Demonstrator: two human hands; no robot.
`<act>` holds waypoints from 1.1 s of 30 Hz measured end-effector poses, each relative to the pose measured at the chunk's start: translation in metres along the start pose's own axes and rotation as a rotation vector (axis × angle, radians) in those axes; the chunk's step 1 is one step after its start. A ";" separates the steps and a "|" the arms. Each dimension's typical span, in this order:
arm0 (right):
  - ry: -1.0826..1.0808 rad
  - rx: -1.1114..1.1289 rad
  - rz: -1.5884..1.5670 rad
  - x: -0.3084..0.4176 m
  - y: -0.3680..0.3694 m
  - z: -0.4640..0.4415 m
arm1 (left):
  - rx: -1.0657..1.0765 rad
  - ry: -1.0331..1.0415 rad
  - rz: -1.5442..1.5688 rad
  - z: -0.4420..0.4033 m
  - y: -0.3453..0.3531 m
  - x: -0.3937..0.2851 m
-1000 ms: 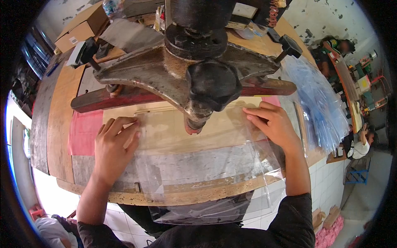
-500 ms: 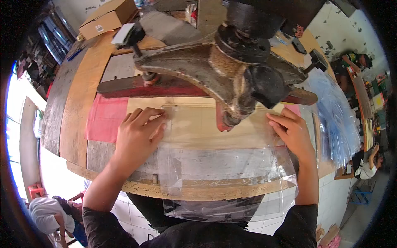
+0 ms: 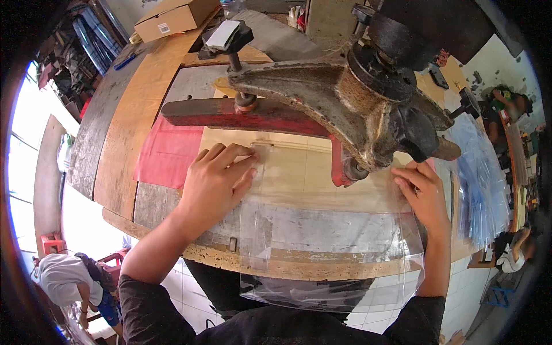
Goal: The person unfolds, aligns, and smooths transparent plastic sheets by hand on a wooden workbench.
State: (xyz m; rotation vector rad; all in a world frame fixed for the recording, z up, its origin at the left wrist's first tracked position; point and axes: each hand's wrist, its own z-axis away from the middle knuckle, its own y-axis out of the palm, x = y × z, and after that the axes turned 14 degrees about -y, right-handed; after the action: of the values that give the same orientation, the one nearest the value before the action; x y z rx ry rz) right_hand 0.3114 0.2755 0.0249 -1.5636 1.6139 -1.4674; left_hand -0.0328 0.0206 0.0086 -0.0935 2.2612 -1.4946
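A clear plastic sheet (image 3: pixel 322 238) lies over the front of the workbench, its near end hanging past the edge above my lap. My left hand (image 3: pixel 221 172) has its curled thumb and fingers on the sheet's far left corner. At the far right corner, my right hand (image 3: pixel 422 187) pinches the film. Under the sheet's far part is a pale yellowish board (image 3: pixel 310 172). Just beyond my fingers stands a heavy metal press (image 3: pixel 322 95) with a red-sided bar (image 3: pixel 247 118) across the work. Its black knob partly hides the board's right side.
Red sheeting (image 3: pixel 167 152) lies left of my left hand. A pile of clear plastic (image 3: pixel 480 178) sits at the bench's right. At the back is a cardboard box (image 3: pixel 172 20). One person (image 3: pixel 69 282) bends at lower left; others are at far right.
The view has swung, so the press, bench and both hands appear farther right. Both hands stay at the sheet's far corners, with little movement relative to it.
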 end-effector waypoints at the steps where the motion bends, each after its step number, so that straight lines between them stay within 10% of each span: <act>1: -0.022 0.008 -0.013 -0.001 0.000 0.000 | 0.002 0.002 0.005 0.000 0.000 0.000; 33: -0.205 -0.027 -0.024 -0.006 -0.005 0.004 | -0.043 0.047 0.100 0.001 0.000 0.008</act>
State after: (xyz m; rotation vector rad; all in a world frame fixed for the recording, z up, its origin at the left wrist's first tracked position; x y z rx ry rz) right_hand 0.3188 0.2805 0.0264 -1.6932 1.5075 -1.2559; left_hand -0.0395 0.0175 0.0053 0.0422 2.2997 -1.4106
